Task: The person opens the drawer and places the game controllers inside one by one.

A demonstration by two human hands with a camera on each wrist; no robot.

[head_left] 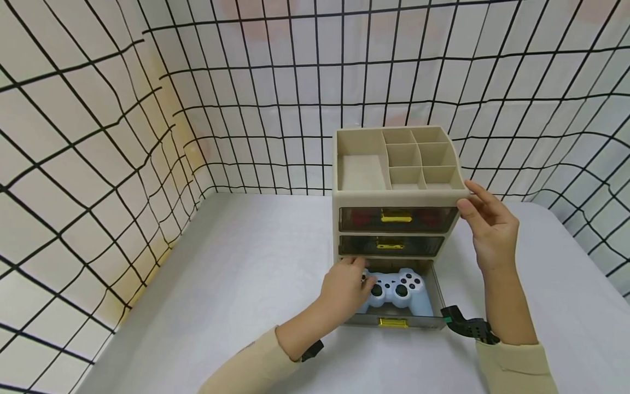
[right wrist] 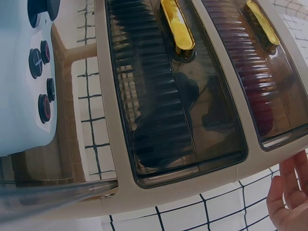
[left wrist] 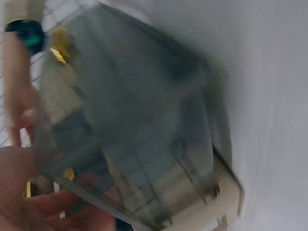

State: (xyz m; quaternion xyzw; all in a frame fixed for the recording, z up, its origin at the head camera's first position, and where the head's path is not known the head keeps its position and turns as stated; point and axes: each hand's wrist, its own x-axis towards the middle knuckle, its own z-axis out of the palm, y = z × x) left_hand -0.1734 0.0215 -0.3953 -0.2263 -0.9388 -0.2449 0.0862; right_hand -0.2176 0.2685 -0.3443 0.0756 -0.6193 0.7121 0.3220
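A pale blue game controller [head_left: 415,298] lies face up in the pulled-out bottom drawer [head_left: 438,290] of a beige desktop organizer [head_left: 401,196]. My left hand [head_left: 344,287] grips the controller's left end, its thumb over the front buttons and its fingers at the far side, hiding that end. In the left wrist view, the smoky clear drawer [left wrist: 144,106] is blurred, with the left hand's fingers [left wrist: 53,204] beside it. The right hand [head_left: 494,230] rests extended fingers and thumb against the organizer's upper right corner. The right wrist view shows those fingertips [right wrist: 291,168] at its side wall.
Two smoky drawers, the upper [head_left: 366,219] and the middle [head_left: 356,245], are closed, with gold handles; dark red items show in the upper one. Divided compartments [head_left: 406,156] form the organizer's top. A white table [head_left: 236,262] lies beneath, and black-grid white curtains [head_left: 275,82] surround it.
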